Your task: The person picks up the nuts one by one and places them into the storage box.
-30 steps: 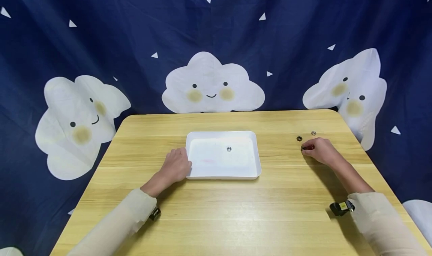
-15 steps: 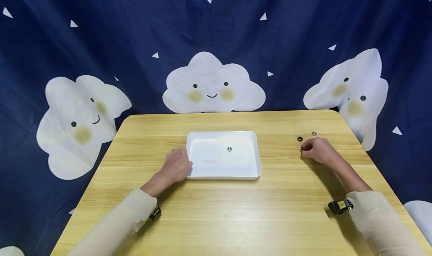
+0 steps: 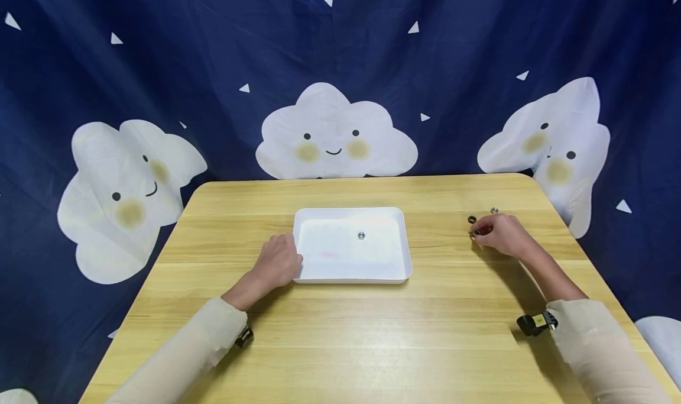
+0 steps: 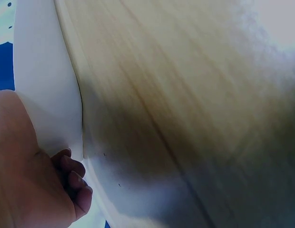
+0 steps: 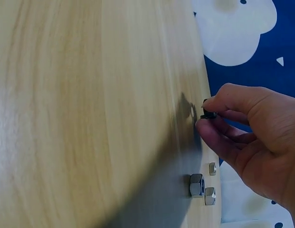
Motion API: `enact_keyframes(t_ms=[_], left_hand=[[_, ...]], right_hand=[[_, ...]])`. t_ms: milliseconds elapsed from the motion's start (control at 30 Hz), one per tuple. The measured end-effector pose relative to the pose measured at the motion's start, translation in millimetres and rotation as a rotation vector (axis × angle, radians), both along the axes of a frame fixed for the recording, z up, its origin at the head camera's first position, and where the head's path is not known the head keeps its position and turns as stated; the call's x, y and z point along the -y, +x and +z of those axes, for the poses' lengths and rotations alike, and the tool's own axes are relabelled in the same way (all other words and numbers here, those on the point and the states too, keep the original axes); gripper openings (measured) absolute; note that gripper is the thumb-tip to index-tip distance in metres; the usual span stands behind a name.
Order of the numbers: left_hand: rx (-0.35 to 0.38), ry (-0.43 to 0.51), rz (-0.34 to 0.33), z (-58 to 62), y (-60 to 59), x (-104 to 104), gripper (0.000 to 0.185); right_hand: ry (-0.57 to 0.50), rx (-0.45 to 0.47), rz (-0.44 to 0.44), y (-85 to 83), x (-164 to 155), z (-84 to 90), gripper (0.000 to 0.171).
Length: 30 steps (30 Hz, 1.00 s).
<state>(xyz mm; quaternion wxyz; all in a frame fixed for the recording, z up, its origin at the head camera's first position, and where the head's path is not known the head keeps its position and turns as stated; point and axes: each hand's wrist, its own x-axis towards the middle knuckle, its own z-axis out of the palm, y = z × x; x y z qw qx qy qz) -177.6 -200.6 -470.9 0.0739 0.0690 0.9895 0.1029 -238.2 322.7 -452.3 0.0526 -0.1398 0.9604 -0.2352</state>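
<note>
My right hand [image 3: 480, 233] pinches a small dark nut [image 3: 474, 233] between thumb and fingertips at the table's right side. In the right wrist view the dark nut [image 5: 208, 114] hangs just above the wood, casting a shadow. My right hand [image 5: 207, 121] has its other fingers curled. My left hand [image 3: 287, 259] holds the left edge of the white tray [image 3: 404, 256]. Its curled fingers [image 4: 73, 178] lie against the tray wall [image 4: 47, 85]. One silver nut [image 3: 361, 235] lies inside the tray.
Two loose nuts [image 3: 471, 219] [image 3: 494, 210] lie on the wooden table [image 3: 372, 333] just beyond my right hand. Seen from the right wrist, three nuts [image 5: 196, 185] sit near the table's edge. A blue cloud-print curtain [image 3: 335, 67] hangs behind.
My right hand has shifted a little away from me and to the left, with the dark nut pinched in it. The left hand and the tray have not moved.
</note>
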Motion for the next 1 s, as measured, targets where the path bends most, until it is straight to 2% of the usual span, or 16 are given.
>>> enact_keyframes(t_ms=[267,600,1000], left_hand=[[-0.013,0.011,-0.004,0.2,0.5,0,0.024],[-0.01,0.008,-0.004,1.3,0.9,0,0.024],[-0.006,0.006,-0.006,0.1,1.3,0,0.024]], right_hand=[[-0.017,-0.02,0.016,-2.4,7,4.4,0.024],[-0.131,0.045,-0.021,-4.8,19,11.1,0.026],[-0.193,0.082,0.009,-9.2,42,21.4,0.03]])
